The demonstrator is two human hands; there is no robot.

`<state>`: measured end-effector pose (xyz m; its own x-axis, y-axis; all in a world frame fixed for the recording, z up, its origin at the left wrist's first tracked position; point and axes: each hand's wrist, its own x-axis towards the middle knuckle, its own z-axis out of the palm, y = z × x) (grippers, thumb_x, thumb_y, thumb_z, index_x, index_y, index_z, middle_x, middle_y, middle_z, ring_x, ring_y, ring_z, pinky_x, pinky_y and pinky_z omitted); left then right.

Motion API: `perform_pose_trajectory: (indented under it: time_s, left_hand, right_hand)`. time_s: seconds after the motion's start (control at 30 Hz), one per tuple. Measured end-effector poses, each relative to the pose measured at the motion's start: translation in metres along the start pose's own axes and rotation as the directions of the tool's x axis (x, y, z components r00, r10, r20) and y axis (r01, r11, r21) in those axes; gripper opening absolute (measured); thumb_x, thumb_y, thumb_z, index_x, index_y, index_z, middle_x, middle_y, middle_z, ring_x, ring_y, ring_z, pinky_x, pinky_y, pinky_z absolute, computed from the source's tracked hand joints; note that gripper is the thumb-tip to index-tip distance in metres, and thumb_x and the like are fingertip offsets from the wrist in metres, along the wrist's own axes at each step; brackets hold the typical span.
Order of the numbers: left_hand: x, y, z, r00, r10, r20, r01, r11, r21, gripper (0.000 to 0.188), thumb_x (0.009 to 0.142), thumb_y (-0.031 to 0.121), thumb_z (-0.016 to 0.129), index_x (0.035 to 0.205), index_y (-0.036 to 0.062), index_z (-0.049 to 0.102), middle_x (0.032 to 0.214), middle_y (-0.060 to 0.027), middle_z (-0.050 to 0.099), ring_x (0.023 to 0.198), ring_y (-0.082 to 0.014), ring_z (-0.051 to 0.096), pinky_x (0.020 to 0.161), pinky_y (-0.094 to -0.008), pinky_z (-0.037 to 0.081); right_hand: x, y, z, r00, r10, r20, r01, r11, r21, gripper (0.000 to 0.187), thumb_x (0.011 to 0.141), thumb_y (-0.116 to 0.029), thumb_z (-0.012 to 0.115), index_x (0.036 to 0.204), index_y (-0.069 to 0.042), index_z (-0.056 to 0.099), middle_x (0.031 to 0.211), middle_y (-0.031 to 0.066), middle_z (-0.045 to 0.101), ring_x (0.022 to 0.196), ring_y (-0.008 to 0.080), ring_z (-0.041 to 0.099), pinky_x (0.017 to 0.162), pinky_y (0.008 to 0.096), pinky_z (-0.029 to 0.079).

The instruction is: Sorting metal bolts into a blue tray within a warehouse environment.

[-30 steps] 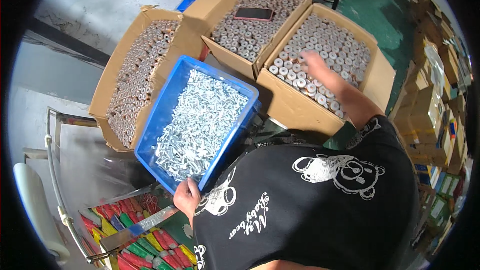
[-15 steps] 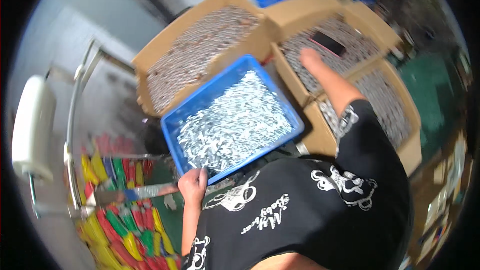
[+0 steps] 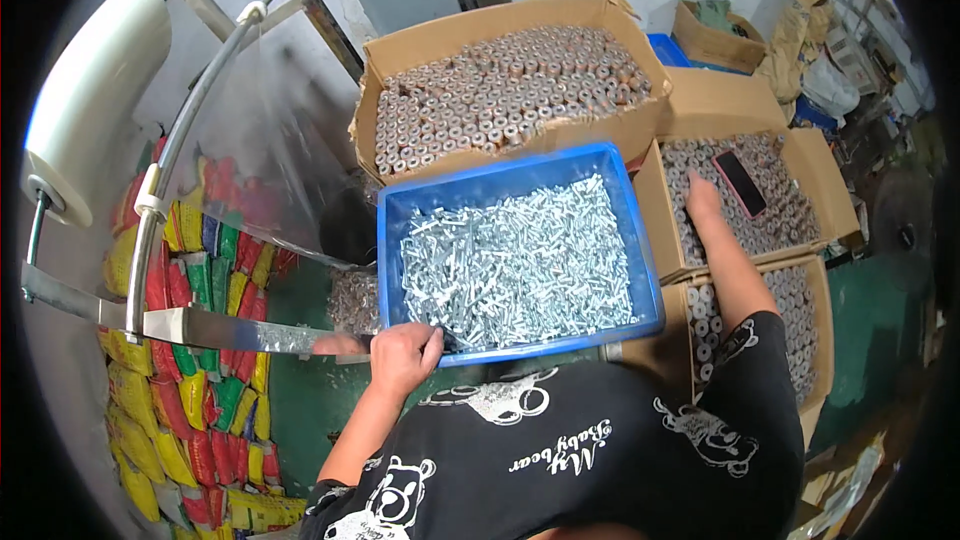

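My left hand is closed over the near left corner of a blue plastic bin, its thumb pointing up along the rim. Inside the bin lies a heap of small silvery metal pins. To the right, my right hand reaches into a cardboard box packed with short metal cylinders with holes in their ends. Its fingers look curled; what they may hold is hidden. Beside that hand, a dark phone with a pink edge rests on the cylinders.
Behind the bin stands a larger cardboard box full of similar cylinders. Another box of them is near my right elbow. A metal bar and curved tube with a white roller stand at left, beside colourful stacked sacks.
My view has turned, so the bin and boxes sit straighter and the picture is sharper. Both hands keep their places, left at the bin's corner and right in the box beside the phone.
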<state>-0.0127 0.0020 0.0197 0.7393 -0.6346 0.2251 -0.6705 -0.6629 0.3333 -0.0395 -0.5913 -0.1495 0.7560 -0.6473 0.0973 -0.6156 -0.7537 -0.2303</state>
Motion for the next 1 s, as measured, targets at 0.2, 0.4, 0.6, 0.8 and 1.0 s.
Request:
perform_pose_trajectory:
  time_s: [0.2,0.4,0.6,0.8,1.0]
  left_hand:
    - [0.001,-0.006,0.002,0.999,0.026,-0.024,-0.027,0.996,-0.079,0.029,0.081,0.017,0.065,0.057,0.0051,0.054,0.058,-0.0135,0.055,0.056,-0.0342,0.057,0.052,-0.0449,0.044]
    - [0.002,-0.015,0.001,0.995,0.079,-0.058,-0.086,0.987,-0.135,0.029,0.081,0.017,0.065,0.057,0.0057,0.055,0.057,-0.0129,0.055,0.054,-0.033,0.057,0.05,-0.0445,0.045]
    - [-0.005,-0.02,0.007,0.993,0.078,-0.093,-0.089,0.99,-0.111,0.027,0.081,0.018,0.064,0.058,0.0067,0.057,0.058,-0.0115,0.057,0.055,-0.032,0.059,0.051,-0.0448,0.047]
    - [-0.003,-0.019,0.006,0.985,0.086,-0.15,-0.114,0.975,-0.19,0.025,0.078,0.015,0.064,0.056,0.0065,0.056,0.057,-0.0129,0.056,0.057,-0.0336,0.06,0.053,-0.0457,0.048]
    - [-0.006,-0.035,0.004,0.976,0.142,-0.162,-0.19,0.925,-0.33,0.024,0.078,0.016,0.063,0.06,0.0057,0.052,0.058,-0.0129,0.051,0.055,-0.0335,0.056,0.052,-0.0467,0.044]
  right_hand:
    - [-0.003,0.017,0.01,0.995,-0.006,-0.104,0.018,0.994,0.11,0.04,0.077,-0.015,0.07,0.115,-0.006,0.06,0.093,0.0261,0.066,0.093,0.0429,0.062,0.081,0.05,0.049]
    - [-0.003,0.036,-0.058,0.97,0.08,0.228,-0.227,-0.02,0.974,0.026,0.094,-0.023,0.058,0.111,-0.005,0.065,0.096,0.0049,0.069,0.083,0.0106,0.066,0.066,0.0216,0.051]
    - [0.03,-0.288,-0.196,0.925,-0.379,0.002,0.235,0.578,0.782,0.037,0.09,-0.032,0.064,0.118,-0.007,0.064,0.096,0.0036,0.068,0.081,0.0143,0.064,0.066,0.0272,0.051]
    - [0.104,-0.461,-0.109,0.886,-0.463,-0.01,0.459,0.877,0.138,0.04,0.085,-0.013,0.057,0.125,-0.01,0.062,0.121,0.0186,0.063,0.114,0.0344,0.06,0.097,0.0434,0.048]
    - [0.09,-0.479,-0.091,0.941,-0.336,-0.044,0.336,0.942,0.011,0.031,0.087,-0.011,0.053,0.114,-0.003,0.066,0.114,0.0168,0.067,0.106,0.034,0.065,0.09,0.0464,0.052]
